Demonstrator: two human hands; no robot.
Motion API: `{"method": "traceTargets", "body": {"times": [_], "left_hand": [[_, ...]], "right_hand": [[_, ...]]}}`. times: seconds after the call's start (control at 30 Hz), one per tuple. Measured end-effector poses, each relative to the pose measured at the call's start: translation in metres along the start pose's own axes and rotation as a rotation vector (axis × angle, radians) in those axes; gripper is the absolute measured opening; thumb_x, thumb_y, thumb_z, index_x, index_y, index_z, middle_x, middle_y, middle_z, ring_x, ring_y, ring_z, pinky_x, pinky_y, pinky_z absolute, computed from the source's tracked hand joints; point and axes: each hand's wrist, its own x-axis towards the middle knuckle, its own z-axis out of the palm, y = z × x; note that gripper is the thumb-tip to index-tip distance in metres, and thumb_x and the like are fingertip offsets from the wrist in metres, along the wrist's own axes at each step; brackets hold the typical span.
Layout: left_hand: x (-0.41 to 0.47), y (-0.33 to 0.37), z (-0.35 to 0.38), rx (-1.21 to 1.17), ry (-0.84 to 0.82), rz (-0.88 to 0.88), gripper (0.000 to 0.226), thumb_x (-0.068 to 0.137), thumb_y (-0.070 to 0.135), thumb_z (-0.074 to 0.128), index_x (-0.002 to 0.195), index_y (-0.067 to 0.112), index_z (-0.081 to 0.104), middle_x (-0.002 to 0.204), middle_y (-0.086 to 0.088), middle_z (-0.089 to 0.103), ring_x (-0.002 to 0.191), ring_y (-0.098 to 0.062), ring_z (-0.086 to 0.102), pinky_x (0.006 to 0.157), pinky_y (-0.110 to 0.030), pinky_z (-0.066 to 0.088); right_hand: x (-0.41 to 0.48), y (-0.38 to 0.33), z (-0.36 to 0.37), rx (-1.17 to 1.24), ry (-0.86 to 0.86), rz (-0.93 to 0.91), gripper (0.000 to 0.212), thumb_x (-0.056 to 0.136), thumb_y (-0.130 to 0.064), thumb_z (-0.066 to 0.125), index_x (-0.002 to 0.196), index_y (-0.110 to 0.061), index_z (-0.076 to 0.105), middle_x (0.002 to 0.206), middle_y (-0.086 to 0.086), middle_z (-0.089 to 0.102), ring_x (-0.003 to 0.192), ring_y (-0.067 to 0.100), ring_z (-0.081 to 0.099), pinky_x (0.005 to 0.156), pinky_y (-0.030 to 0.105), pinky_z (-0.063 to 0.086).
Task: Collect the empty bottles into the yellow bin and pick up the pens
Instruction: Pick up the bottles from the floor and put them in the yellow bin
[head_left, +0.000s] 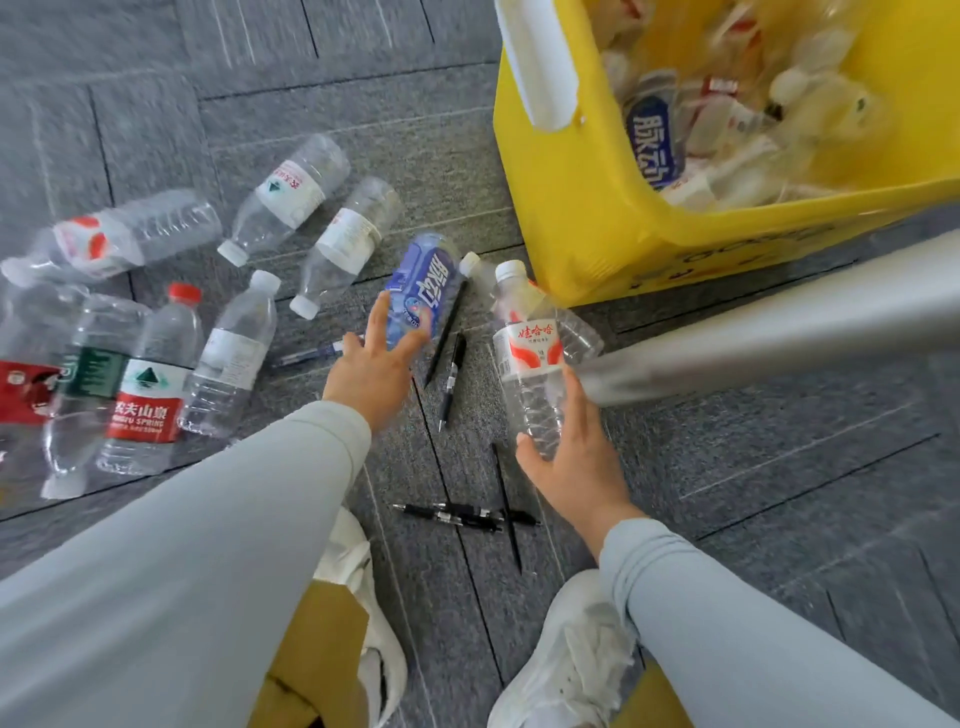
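My right hand (569, 462) grips the base of a clear bottle with a red-and-white label (530, 353), held upright just left of the yellow bin (582, 208). My left hand (376, 364) is spread open, fingertips at a blue-labelled bottle (423, 288) lying on the floor. Several empty bottles lie to the left, among them a red-capped one (150, 384) and a clear one (234, 358). Black pens (452, 376) (457, 514) lie on the carpet between my hands, and a blue pen (306, 356) is partly hidden behind my left hand.
The bin holds many bottles. A grey metal table leg (779, 322) slants across the right side, close to the held bottle. My white shoes (566, 660) stand at the bottom, on grey carpet tiles (779, 493).
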Motion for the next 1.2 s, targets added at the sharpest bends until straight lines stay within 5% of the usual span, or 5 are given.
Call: {"method": "traceTargets", "body": {"times": [0.3, 0.53, 0.67, 1.03, 1.2], "left_hand": [[-0.082, 0.016, -0.136, -0.099, 0.381, 0.078, 0.064, 0.075, -0.006, 0.07, 0.134, 0.008, 0.049, 0.147, -0.007, 0.005, 0.118, -0.054, 0.047, 0.082, -0.054, 0.051], [-0.101, 0.005, -0.225, -0.121, 0.461, 0.053, 0.064, 0.084, 0.004, 0.059, 0.143, 0.016, 0.037, 0.155, -0.009, -0.003, 0.116, -0.05, 0.047, 0.088, -0.051, 0.048], [-0.093, 0.015, -0.277, -0.2, 0.429, 0.032, 0.063, 0.094, 0.016, 0.047, 0.147, 0.035, 0.02, 0.155, -0.002, -0.008, 0.132, -0.047, 0.031, 0.102, -0.052, 0.039], [-0.081, 0.087, -0.305, -0.076, 0.291, 0.121, 0.062, 0.098, 0.019, 0.039, 0.148, 0.037, 0.007, 0.156, -0.015, -0.013, 0.127, -0.041, 0.034, 0.101, -0.045, 0.04], [-0.043, 0.164, -0.357, -0.085, 0.38, 0.235, 0.068, 0.099, 0.033, 0.04, 0.15, 0.028, -0.005, 0.156, -0.015, -0.017, 0.144, -0.04, -0.003, 0.115, -0.049, 0.012]], "right_hand": [[-0.034, -0.083, -0.079, -0.013, 0.138, -0.088, 0.085, 0.087, -0.036, 0.059, 0.15, -0.028, 0.002, 0.137, 0.011, 0.038, 0.12, 0.03, 0.046, 0.096, 0.036, 0.042], [-0.031, -0.146, -0.163, -0.1, 0.364, -0.28, 0.077, 0.087, -0.045, 0.052, 0.147, -0.028, 0.007, 0.144, 0.015, 0.034, 0.125, 0.032, 0.043, 0.099, 0.043, 0.044], [0.003, -0.174, -0.256, -0.314, 0.539, -0.038, 0.082, 0.089, -0.05, 0.051, 0.15, -0.022, 0.003, 0.155, 0.018, 0.012, 0.137, 0.039, 0.024, 0.11, 0.048, 0.027], [-0.045, -0.15, -0.267, -0.378, 0.301, 0.033, 0.07, 0.095, -0.038, 0.044, 0.15, -0.023, 0.003, 0.156, 0.006, 0.017, 0.14, 0.026, 0.02, 0.112, 0.037, 0.024], [-0.066, -0.139, -0.285, -0.374, 0.327, -0.007, 0.064, 0.095, -0.035, 0.044, 0.149, -0.02, 0.012, 0.152, 0.005, 0.024, 0.135, 0.024, 0.027, 0.107, 0.035, 0.03]]}}
